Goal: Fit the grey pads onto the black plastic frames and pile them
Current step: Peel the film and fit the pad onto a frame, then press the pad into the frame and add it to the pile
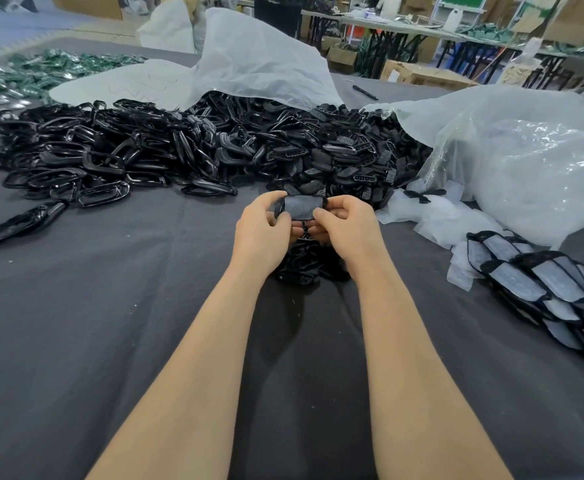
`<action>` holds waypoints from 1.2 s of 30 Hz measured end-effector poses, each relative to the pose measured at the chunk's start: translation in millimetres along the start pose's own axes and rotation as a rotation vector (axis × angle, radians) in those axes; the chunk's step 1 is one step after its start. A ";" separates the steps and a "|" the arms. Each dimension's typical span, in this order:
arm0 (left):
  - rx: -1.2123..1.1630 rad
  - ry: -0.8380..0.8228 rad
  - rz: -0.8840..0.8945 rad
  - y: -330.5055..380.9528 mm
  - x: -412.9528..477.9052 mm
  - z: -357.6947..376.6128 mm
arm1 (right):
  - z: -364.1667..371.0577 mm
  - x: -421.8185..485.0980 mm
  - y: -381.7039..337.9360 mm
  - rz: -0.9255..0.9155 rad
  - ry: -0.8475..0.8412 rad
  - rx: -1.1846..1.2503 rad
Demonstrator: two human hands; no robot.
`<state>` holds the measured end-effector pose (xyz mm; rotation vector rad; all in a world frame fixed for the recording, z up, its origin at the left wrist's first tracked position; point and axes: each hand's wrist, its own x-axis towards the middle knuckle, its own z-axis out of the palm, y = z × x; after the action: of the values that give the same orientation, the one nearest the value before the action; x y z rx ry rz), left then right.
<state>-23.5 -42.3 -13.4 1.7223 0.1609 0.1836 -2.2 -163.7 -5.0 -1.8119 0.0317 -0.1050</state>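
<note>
A grey pad (302, 208) is held level above the cloth (93, 323), pinched at its two short ends so that its face is left free. It is presumably held in the air rather than laid down so that the frame (278, 210) behind it can be backed by the fingers while the thumbs press from the front. The left hand (261, 237) is curled round the left end, thumb on top and fingers beneath. The right hand (346, 230) is clamped on the right end, its thumb laid on the pad's lower edge. Both hands are thus closed on the same piece, which lies between them, just beyond the knuckles and touching both. Only thin black rims of the frame are seen at either end, so whether the pad is fully seated cannot be told. The heap (103, 157) of bare frames lies beyond the hands, placed, it would seem, for an easy next pick-up, and a small clump (301, 270) of black parts lies under the wrists. The stack (539, 289) of fitted pieces is set well to the right, apart from the raw stock, probably so that done and undone work are not mixed.
</note>
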 end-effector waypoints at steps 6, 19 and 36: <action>0.039 -0.004 0.094 29.7 -5.4 26.5 | -32.8 -13.6 -11.8 -0.107 0.171 0.000; 0.321 -0.364 0.337 77.2 -75.1 219.2 | -207.3 -72.7 20.5 0.158 0.783 -0.333; 0.140 -0.156 0.265 70.4 -63.9 211.0 | -169.9 -65.3 10.9 -0.060 0.798 -0.298</action>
<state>-40.7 -270.5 21.5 1.8869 -0.1744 0.2357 -81.9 -325.6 21.2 -1.9565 0.5823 -0.8985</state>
